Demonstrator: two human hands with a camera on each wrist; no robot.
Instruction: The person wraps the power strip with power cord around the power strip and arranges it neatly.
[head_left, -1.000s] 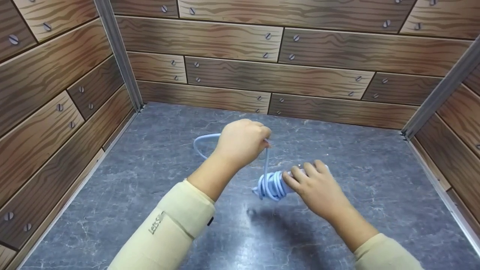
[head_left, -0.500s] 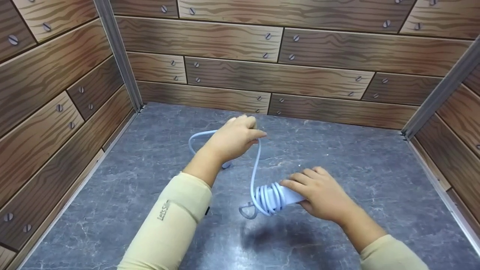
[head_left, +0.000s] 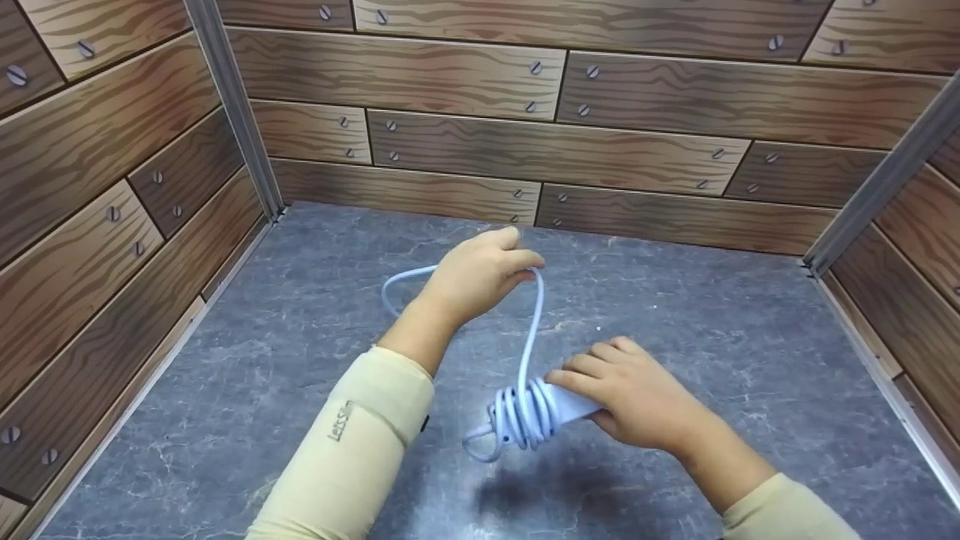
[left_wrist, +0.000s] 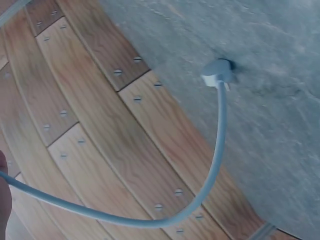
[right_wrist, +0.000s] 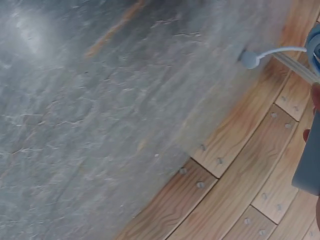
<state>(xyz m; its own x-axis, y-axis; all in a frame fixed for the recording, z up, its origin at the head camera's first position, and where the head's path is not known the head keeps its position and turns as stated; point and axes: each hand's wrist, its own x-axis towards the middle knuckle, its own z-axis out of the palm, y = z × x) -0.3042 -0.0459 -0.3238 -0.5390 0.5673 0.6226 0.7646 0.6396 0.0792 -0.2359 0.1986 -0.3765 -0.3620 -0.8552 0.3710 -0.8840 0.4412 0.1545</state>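
Observation:
In the head view my left hand (head_left: pixel 480 274) pinches a pale blue cord (head_left: pixel 536 315) between thumb and fingers, above the floor. From there the cord drops to several coils wound round one end of a pale power strip (head_left: pixel 574 403). My right hand (head_left: pixel 637 390) grips the strip's other end, fingers over the top and thumb below. A small loop (head_left: pixel 480 446) sticks out past the wound end. Behind the left hand the cord runs on to a round plug (left_wrist: pixel 217 74), which lies on the floor in the left wrist view. The right palm's contact is hidden.
A dark grey marbled surface (head_left: pixel 315 330) lies beneath both hands. Wood-patterned panels (head_left: pixel 450 142) wall it in at the back and on both sides, with metal strips (head_left: pixel 236 112) at the corners.
The right hand has lowered the strip a little and shifted it left. My left hand dips left, then comes back right. The taut cord is now slack and rises over the middle of the coils.

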